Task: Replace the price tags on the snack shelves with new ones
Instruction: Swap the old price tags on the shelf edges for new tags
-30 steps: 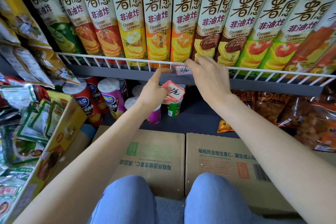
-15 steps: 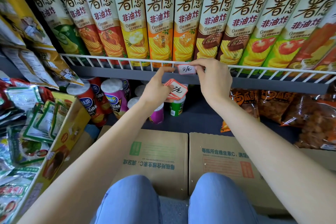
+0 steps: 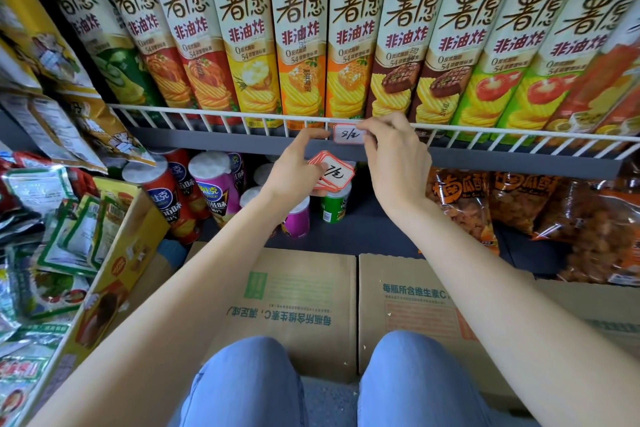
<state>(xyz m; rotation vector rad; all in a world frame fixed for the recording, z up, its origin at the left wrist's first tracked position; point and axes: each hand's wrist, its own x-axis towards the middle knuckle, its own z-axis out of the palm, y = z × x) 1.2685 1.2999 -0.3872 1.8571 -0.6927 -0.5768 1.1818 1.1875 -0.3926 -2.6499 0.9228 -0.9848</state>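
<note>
A small white price tag with a red border (image 3: 349,134) sits on the grey front rail of the shelf (image 3: 214,140), just under the white wire guard. My right hand (image 3: 394,156) pinches the tag's right edge with thumb and forefinger. My left hand (image 3: 294,166) holds a stack of red-bordered price tags (image 3: 334,174) lower down, and its raised index finger touches the rail right beside the tag's left edge. Tall chip boxes (image 3: 301,35) stand in a row on the shelf above.
Chip cans (image 3: 211,184) stand on the lower shelf at left, orange snack bags (image 3: 485,204) at right. Two cardboard boxes (image 3: 294,298) lie in front of my knees. An open carton of green packets (image 3: 104,246) and hanging snack bags crowd the left side.
My right hand slid down the rail so the tag now shows fully on its face. My left index finger came up beside the tag. The view shifted slightly closer.
</note>
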